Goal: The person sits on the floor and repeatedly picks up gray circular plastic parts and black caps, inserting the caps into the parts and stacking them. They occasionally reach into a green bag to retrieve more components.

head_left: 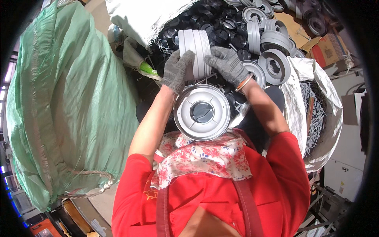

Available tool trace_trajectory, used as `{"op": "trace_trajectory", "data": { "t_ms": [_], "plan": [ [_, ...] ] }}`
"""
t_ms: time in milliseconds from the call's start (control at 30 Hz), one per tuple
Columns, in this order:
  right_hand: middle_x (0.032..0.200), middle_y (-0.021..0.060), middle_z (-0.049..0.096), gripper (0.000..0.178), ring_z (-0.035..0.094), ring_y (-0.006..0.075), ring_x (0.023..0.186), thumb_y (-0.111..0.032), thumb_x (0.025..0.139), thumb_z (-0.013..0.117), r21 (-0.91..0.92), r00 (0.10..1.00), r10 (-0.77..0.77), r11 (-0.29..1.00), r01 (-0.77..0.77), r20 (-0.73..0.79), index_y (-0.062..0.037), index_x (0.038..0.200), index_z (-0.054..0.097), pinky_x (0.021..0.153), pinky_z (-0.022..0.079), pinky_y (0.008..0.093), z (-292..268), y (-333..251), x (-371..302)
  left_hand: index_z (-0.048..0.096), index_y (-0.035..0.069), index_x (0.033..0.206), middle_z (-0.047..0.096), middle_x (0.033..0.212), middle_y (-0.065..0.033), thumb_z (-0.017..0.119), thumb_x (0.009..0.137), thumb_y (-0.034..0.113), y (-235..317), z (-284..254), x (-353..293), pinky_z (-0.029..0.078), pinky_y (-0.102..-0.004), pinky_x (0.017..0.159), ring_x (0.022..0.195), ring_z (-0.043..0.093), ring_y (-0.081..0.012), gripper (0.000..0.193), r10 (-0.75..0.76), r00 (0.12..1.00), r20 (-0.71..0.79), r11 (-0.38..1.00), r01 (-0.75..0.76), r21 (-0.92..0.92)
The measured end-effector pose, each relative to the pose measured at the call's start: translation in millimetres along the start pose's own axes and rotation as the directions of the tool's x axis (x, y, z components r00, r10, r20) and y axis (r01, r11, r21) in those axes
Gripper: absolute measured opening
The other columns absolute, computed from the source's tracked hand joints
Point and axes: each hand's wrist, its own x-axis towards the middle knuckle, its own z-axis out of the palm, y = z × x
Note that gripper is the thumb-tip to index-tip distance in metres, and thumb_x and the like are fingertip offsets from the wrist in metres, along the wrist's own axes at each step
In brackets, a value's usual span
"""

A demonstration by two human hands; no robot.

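Observation:
Between my two gloved hands a stack of pale grey round plastic parts [194, 47] stands on edge, ridged along its side. My left hand [178, 70] presses its left side, thumb toward me. From the right, my right hand [227, 65] curls its fingers against the stack's rim; some fingertips are hidden. Nearer to me, a round grey plastic part [183, 112] with a black cap [202, 112] in its middle rests above my lap. Past my hands lies a heap of black plastic caps [215, 25].
More grey round parts [273, 66] pile up on the right. A white sack [335, 110] there holds many thin grey pins [312, 118]. At the left bulges a large green woven sack [75, 98]. A white sack [146, 17] lies at the back, and a cardboard box [327, 51] stands far right.

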Motion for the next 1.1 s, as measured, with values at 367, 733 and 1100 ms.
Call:
{"op": "trace_trajectory", "data": {
  "t_ms": [367,733,1100],
  "plan": [
    [0.075,0.0203,0.059,0.025,0.058,0.0368,0.071,-0.024,0.083,0.062,-0.267,0.991,-0.067,0.963,0.034,-0.114,0.0001,0.082,0.060,0.062,0.046,0.0393,14,-5,-2,0.056,-0.001,0.109,0.063,0.095,-0.0143,0.056,0.089,0.036,2,13,7,0.050,-0.0363,0.071,0.084,0.061,-0.0232,0.042,-0.044,0.977,-0.208,0.997,0.057,0.059],
    [0.077,0.0129,0.064,0.015,0.061,0.0278,0.073,-0.016,0.087,0.054,-0.846,0.763,-0.615,0.500,0.185,-0.197,-0.0030,0.086,0.062,0.066,0.049,0.0354,10,3,21,0.043,-0.004,0.122,0.059,0.104,-0.0155,0.055,0.089,0.033,-29,1,-6,0.047,-0.0323,0.082,0.091,0.057,-0.0205,0.051,0.648,0.747,0.148,0.539,-0.587,0.603],
    [0.082,0.0161,0.064,0.031,0.060,0.0226,0.076,-0.032,0.086,0.059,-0.551,0.994,-0.013,0.833,-0.047,-0.104,-0.0038,0.098,0.064,0.070,0.049,0.0336,-32,2,3,0.051,-0.001,0.117,0.062,0.103,-0.0099,0.066,0.083,0.028,9,-43,-2,0.049,-0.0315,0.076,0.088,0.060,-0.0198,0.046,0.421,0.891,-0.168,0.827,-0.300,0.476]
  ]
}}
